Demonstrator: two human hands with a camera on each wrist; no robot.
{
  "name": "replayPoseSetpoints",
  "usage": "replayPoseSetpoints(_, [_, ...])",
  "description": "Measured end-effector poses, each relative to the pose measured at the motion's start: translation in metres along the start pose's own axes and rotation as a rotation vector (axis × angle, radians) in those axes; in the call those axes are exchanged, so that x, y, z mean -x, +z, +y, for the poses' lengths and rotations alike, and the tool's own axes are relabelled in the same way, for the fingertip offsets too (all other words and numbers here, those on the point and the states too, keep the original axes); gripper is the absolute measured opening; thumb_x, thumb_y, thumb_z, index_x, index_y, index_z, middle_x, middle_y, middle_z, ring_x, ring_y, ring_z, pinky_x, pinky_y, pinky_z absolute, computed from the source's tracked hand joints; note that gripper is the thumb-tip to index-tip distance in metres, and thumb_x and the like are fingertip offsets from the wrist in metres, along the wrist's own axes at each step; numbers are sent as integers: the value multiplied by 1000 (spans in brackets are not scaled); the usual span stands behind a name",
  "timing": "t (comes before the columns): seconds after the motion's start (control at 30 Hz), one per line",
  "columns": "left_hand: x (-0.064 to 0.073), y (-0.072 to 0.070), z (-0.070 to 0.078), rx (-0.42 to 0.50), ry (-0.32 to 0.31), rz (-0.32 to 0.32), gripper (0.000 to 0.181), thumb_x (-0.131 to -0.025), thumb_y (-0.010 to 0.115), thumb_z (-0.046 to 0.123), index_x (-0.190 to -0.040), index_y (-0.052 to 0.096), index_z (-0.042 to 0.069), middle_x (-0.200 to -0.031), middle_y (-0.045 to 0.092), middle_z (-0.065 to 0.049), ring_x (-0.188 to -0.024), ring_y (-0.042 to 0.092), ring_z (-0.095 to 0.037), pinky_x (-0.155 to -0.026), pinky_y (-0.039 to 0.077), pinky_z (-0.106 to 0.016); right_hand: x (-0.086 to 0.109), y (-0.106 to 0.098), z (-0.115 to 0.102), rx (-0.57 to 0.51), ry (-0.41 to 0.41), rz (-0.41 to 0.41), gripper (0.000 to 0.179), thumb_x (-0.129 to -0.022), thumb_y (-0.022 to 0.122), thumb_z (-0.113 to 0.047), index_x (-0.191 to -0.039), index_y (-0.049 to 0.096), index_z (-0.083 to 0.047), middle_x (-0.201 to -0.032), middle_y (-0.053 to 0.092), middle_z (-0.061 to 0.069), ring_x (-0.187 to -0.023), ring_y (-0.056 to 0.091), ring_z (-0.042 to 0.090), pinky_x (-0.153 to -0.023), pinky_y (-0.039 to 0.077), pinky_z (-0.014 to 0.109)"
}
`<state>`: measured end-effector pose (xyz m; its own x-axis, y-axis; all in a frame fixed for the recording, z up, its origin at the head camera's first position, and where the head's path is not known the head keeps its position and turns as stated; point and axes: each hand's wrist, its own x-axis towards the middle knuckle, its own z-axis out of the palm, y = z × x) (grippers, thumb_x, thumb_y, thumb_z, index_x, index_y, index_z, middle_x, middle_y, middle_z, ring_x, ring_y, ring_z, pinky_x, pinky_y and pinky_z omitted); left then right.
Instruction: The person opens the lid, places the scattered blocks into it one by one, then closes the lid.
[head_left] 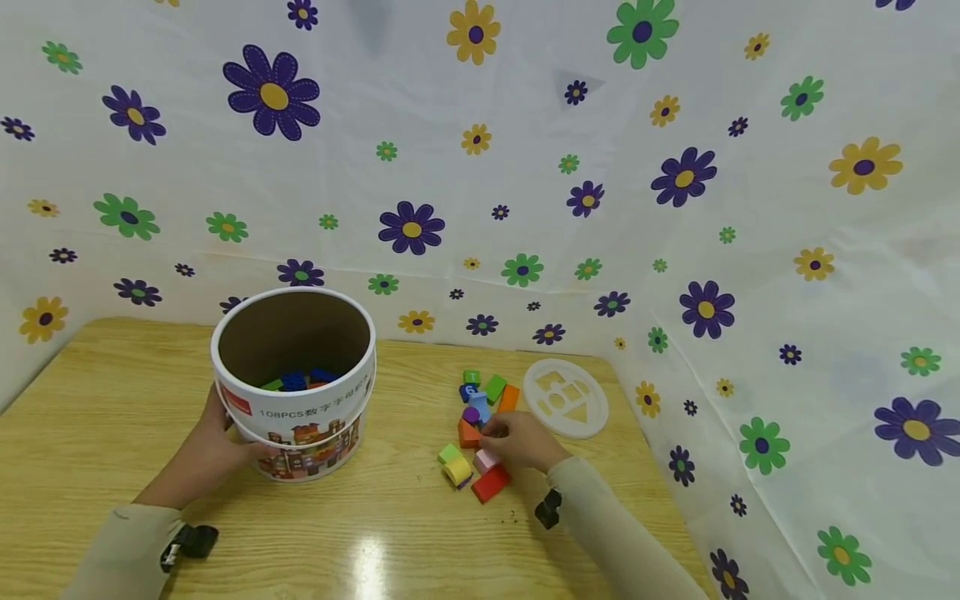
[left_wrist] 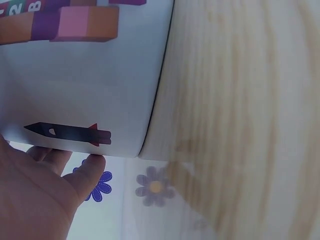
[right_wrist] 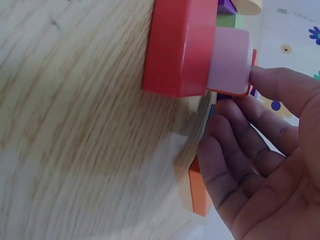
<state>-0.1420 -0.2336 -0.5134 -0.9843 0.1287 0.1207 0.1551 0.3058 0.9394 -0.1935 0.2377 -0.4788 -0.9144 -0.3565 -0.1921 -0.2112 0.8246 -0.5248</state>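
A white bucket (head_left: pixel 296 433) with a printed block-castle picture and a wire-like white handle stands on the table, loose blocks (head_left: pixel 296 382) in its bottom. My left hand (head_left: pixel 217 450) rests against the bucket's left side, fingers fairly straight, as the left wrist view also shows (left_wrist: pixel 45 185). To the right, my right hand (head_left: pixel 521 442) pinches an orange block (head_left: pixel 468 434) at its edge; its far side is hidden. Right beside the fingers are a pink block (head_left: pixel 486 461) and a red block (head_left: pixel 491 483). In the right wrist view the thumb (right_wrist: pixel 280 85) is at the pink block's edge.
Behind the right hand lie green blocks (head_left: pixel 495 388), a light blue block (head_left: pixel 480 407), a purple piece (head_left: pixel 470 414) and an orange bar (head_left: pixel 508 398). A yellow arch block (head_left: pixel 457 472) sits nearer. A white round shape plate (head_left: pixel 536 392) lies at the back right, by a flowered cloth.
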Motion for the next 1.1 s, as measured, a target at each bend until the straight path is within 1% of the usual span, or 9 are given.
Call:
replayPoseSetpoints(0.1, [0, -1, 1, -3, -4, 3, 133, -81, 91, 15, -163, -11, 40, -167, 11, -24, -148, 12, -64, -104, 16, -89, -3, 1, -3, -3, -10, 0, 10, -97, 74, -26, -99, 75, -17, -93, 69, -6, -84, 59, 13, -76, 56, 30])
replayPoseSetpoints(0.27, [0, 0, 1, -4, -2, 6, 133, -80, 91, 15, -163, -10, 39, -167, 13, -24, -148, 13, -64, -104, 16, -89, -5, 1, -5, -47, 6, -25, 10, -99, 71, -27, -101, 75, -18, -95, 69, -6, -85, 60, 14, -78, 56, 29])
replayPoseSetpoints(0.47, [0, 0, -1, 1, 17, 11, 131, -81, 90, 13, -164, -9, 37, -166, 13, -24, -147, 13, -64, -104, 15, -89, -6, -3, 6, -119, 39, -43, 13, -101, 68, -28, -99, 75, -17, -92, 70, -4, -81, 63, 14, -74, 57, 29])
replayPoseSetpoints(0.6, [0, -1, -2, -1, 25, 12, 131, -81, 90, 13, -164, -8, 36, -165, 13, -25, -147, 14, -64, -104, 16, -89, -6, -5, 12, -137, 65, -30, 14, -101, 69, -29, -100, 76, -17, -94, 70, -4, -83, 62, 14, -75, 56, 30])
replayPoseSetpoints(0.7, [1, -2, -1, -6, 33, 14, 130, -81, 90, 13, -164, -8, 35, -165, 14, -25, -147, 15, -64, -104, 17, -89, -5, -6, 12, -108, 37, -15, 12, -100, 70, -28, -101, 76, -18, -96, 71, -5, -86, 61, 14, -79, 57, 32])
replayPoseSetpoints(0.83, [0, -2, 1, -5, 28, 12, 131, -80, 90, 13, -164, -8, 37, -166, 13, -24, -147, 14, -64, -104, 16, -89, -6, -5, 11, -58, -47, -13, 10, -98, 73, -25, -102, 76, -17, -95, 71, -7, -87, 63, 11, -81, 58, 32])
replayPoseSetpoints(0.9, [0, -2, 1, -6, 23, 14, 131, -80, 91, 14, -164, -8, 37, -166, 13, -24, -147, 13, -64, -105, 15, -89, -6, -3, 10, -45, -78, -13, 9, -97, 74, -24, -103, 76, -17, -93, 70, -8, -86, 63, 10, -80, 58, 31])
replayPoseSetpoints(1.0, [0, -2, 0, -9, 8, 11, 132, -80, 91, 16, -164, -8, 37, -167, 12, -24, -148, 13, -64, -105, 14, -89, -5, -1, 9, -32, -96, -1, 9, -98, 74, -24, -103, 75, -17, -93, 70, -7, -85, 62, 11, -79, 58, 31])
replayPoseSetpoints(1.1, [0, -1, 0, -16, -7, 8, 132, -80, 91, 18, -164, -8, 37, -167, 12, -24, -148, 13, -64, -106, 15, -88, -5, 0, 10, -12, -94, 12, 10, -98, 73, -26, -104, 76, -17, -94, 71, -8, -85, 63, 9, -80, 59, 30])
